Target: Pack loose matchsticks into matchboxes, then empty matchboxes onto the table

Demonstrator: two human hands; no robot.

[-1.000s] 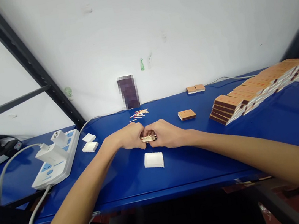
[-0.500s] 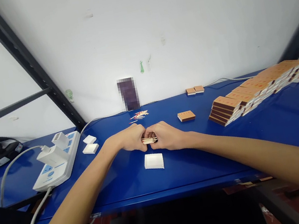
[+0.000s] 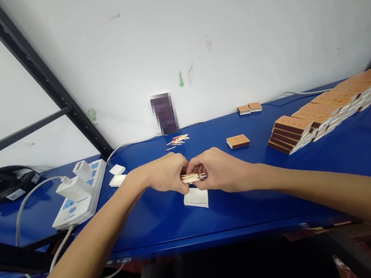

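Both of my hands meet around a bundle of matchsticks [image 3: 193, 177], held sideways above the blue table. My left hand [image 3: 170, 173] closes on the left end, where some red heads show. The right end sits in the closed fingers of my right hand [image 3: 222, 171]. Just below and nearer to me lies a white matchbox tray [image 3: 196, 198], open side up, partly behind the fingers. Beyond my hands, a loose pile of red-tipped matches [image 3: 178, 140] rests on the table. A closed matchbox [image 3: 238, 141] lies to the right of them.
Stacked matchboxes [image 3: 291, 130] fill the right side. Two matchboxes [image 3: 249, 108] sit by the wall. On the left are two white trays [image 3: 117, 170], a power strip [image 3: 81, 200] with chargers and a black object [image 3: 0, 186]. A pixelated dark block [image 3: 166, 114] stands against the wall.
My hands have come slightly nearer to the white tray with the matchsticks, now covering its upper edge. The whole view has shifted a little, so the table's things appear moved right.
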